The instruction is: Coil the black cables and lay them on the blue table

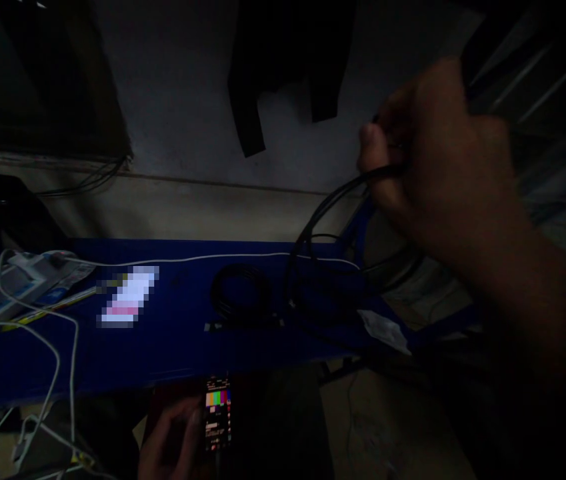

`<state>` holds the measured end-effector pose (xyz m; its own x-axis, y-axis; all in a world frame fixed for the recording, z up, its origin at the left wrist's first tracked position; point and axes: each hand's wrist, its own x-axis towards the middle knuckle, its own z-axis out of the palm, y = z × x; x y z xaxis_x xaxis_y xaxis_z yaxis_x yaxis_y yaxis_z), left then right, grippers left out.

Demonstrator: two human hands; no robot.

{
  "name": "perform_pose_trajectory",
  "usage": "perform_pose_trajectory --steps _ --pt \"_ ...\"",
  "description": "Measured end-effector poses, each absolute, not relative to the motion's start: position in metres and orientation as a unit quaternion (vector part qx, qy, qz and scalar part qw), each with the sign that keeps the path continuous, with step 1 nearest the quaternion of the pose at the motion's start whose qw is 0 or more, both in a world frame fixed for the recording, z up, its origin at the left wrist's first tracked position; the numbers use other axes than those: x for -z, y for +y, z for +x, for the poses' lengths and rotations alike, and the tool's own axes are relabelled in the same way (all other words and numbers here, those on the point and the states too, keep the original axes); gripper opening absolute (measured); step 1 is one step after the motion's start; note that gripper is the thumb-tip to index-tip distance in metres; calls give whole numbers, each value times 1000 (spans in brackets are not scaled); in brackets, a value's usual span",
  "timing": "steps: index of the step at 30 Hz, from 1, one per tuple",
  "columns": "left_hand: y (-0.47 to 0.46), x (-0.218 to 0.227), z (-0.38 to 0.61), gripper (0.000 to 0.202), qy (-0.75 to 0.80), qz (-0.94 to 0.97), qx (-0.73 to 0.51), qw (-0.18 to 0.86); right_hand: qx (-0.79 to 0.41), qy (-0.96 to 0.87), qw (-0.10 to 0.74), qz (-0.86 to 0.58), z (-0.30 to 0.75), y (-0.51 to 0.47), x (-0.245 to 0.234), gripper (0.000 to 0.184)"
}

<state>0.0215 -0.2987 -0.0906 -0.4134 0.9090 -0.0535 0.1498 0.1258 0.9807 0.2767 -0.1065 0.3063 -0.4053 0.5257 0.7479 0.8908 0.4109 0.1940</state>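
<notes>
The scene is very dark. My right hand (433, 147) is raised at the upper right, its fingers closed round a black cable (335, 193) that loops down onto the blue table (173, 340). My left hand (170, 437) is low at the bottom centre, below the table's front edge, gripping a phone (217, 413) whose lit screen shows coloured bars. A coiled black cable (240, 293) lies on the table in the middle.
White cables (57, 360) and a white power strip (7, 287) lie at the table's left end. A white cable (213, 257) runs along the back. A blurred-out patch (130, 297) and a crumpled white scrap (383, 328) rest on the table. A dark garment (283, 67) hangs on the wall.
</notes>
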Motion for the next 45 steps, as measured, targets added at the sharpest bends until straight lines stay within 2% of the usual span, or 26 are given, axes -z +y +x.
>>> perform_pose_trajectory --steps 5,8,12,15,20,28,31,35,42,45 --pt "-268 26 25 53 554 420 -562 448 273 -822 312 -391 235 -107 -314 22" --pt "-247 -2 27 66 447 433 -608 493 230 -843 327 -360 214 -104 -306 24" --pt "-233 -28 33 82 342 384 -660 548 132 -863 351 -338 191 -91 -279 20" --pt "-231 -39 37 75 343 347 -668 562 56 -868 365 -333 178 -70 -245 16" --pt "-219 -33 35 55 417 323 -651 546 -54 -841 387 -373 164 -23 -171 8" --pt "-175 3 29 53 418 371 -620 551 -161 -801 385 -430 177 34 -62 9" --pt "-162 8 29 52 412 377 -620 552 -172 -787 384 -452 190 46 -44 14" --pt "-152 10 29 50 407 377 -641 530 -166 -796 324 -483 206 54 -35 17" --pt "-147 18 33 52 437 416 -625 496 -47 -808 297 -506 230 52 -16 30" --pt "-147 20 34 63 488 454 -615 421 -30 -810 292 -507 236 48 -7 36"
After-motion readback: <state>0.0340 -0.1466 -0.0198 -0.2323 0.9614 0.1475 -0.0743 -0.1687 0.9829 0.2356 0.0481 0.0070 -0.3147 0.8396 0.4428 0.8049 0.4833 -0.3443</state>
